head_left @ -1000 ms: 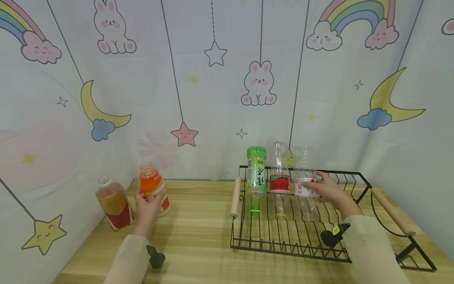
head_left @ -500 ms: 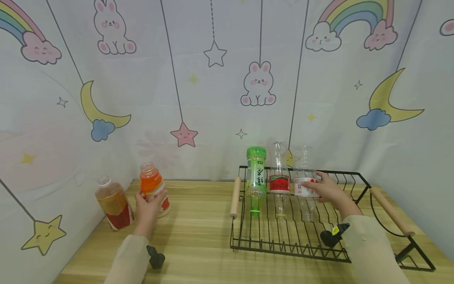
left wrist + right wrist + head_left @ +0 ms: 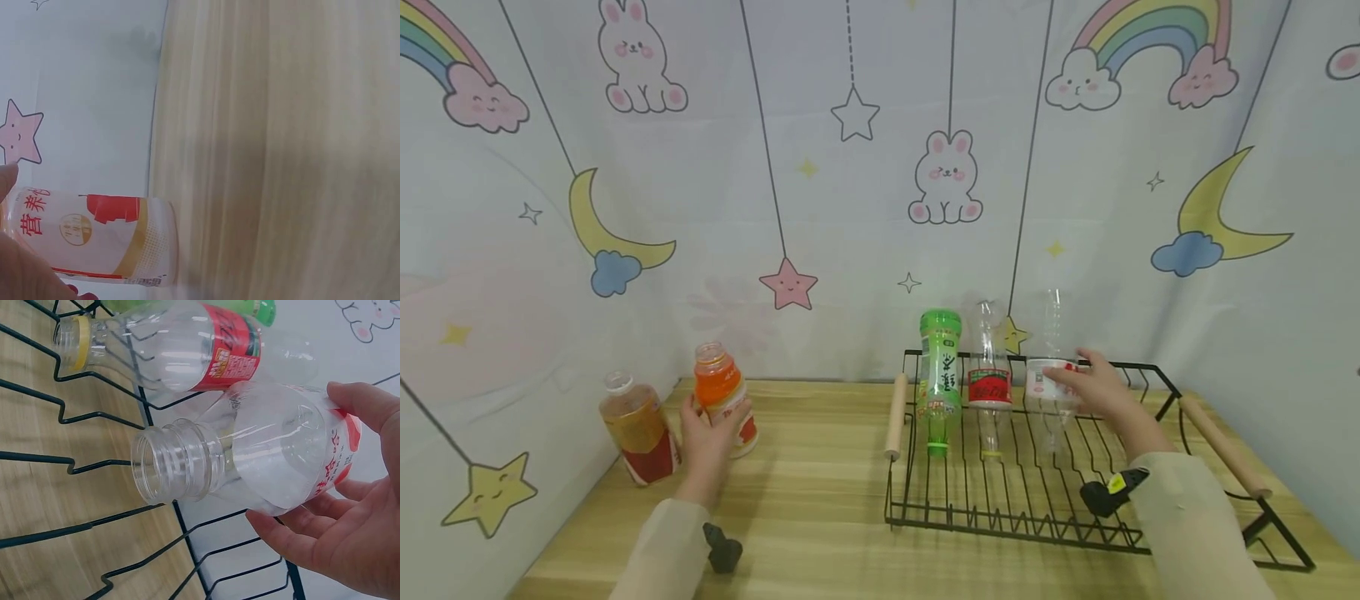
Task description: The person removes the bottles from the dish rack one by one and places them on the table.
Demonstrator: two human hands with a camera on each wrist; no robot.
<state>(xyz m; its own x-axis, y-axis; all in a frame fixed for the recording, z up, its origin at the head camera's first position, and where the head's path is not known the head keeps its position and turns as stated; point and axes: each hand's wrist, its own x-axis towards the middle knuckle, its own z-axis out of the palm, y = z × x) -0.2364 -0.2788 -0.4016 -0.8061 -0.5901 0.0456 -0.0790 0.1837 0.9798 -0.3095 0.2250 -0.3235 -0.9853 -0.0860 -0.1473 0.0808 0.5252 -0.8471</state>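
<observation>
- Left wrist view: the frame cuts off the neck of the orange-and-white bottle, and I see only part of the left hand.
- On the right wrist view, the right hand covers part of the white-labelled clear bottle and hides its base end.
- From the head view, its clear plastic nearly melts into the pale backdrop; I cannot tell whether it touches the wire rack.
- I see the left hand curled round the orange-and-white bottle, at the left of the wood-grained surface, with an amber bottle just beside.
- I have the right hand pinching the clear bottle between thumb and fingers, mouth end lower, at the rack.
- Next to it, a red-labelled bottle and a green bottle lean neck-down in the rack, which has wooden handles.
- Behind, I make out rabbits, moons, stars and rainbows printed on the backdrop.
</observation>
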